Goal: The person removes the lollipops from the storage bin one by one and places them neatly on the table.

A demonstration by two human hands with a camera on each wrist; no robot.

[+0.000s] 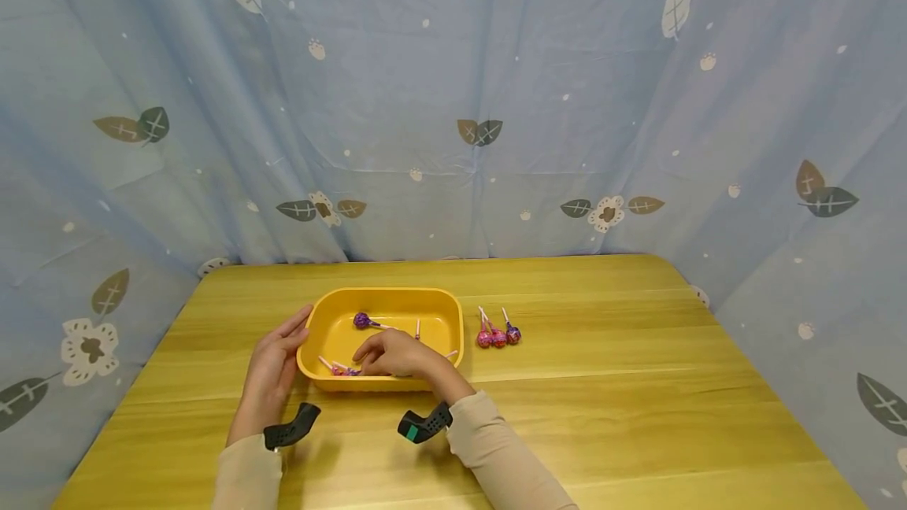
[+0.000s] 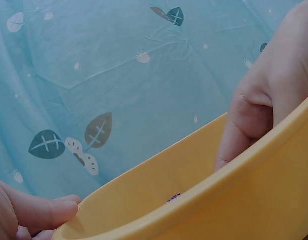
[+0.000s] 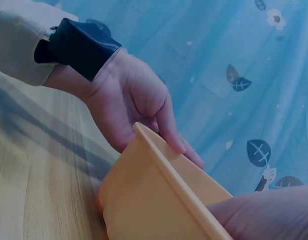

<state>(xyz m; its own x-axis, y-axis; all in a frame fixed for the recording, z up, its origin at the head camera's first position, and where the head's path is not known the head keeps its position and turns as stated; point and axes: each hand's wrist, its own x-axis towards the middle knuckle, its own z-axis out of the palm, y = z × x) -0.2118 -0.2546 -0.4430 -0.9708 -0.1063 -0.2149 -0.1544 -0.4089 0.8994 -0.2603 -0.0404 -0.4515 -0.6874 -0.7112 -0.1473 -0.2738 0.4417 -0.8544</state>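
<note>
A yellow plastic basin (image 1: 386,385) stands on the table, with several wrapped lollipops in it. My left hand (image 1: 272,358) holds its left end, thumb over the rim and fingers along the outside, as the right wrist view shows. Over the near rim, my right hand (image 1: 398,354) reaches down into the basin with bent fingers. Its fingertips are low inside, and I cannot tell whether they pinch anything. Beside them lie pink lollipops (image 1: 337,371) with white sticks. A purple lollipop (image 1: 362,321) lies near the basin's far wall; others are partly hidden by the right hand.
On the wooden table (image 1: 623,415), right of the basin, two pink lollipops (image 1: 499,339) and a purple-blue lollipop (image 1: 513,334) lie side by side, sticks pointing away. A blue curtain (image 1: 397,85) with leaf prints hangs behind the table and along both sides.
</note>
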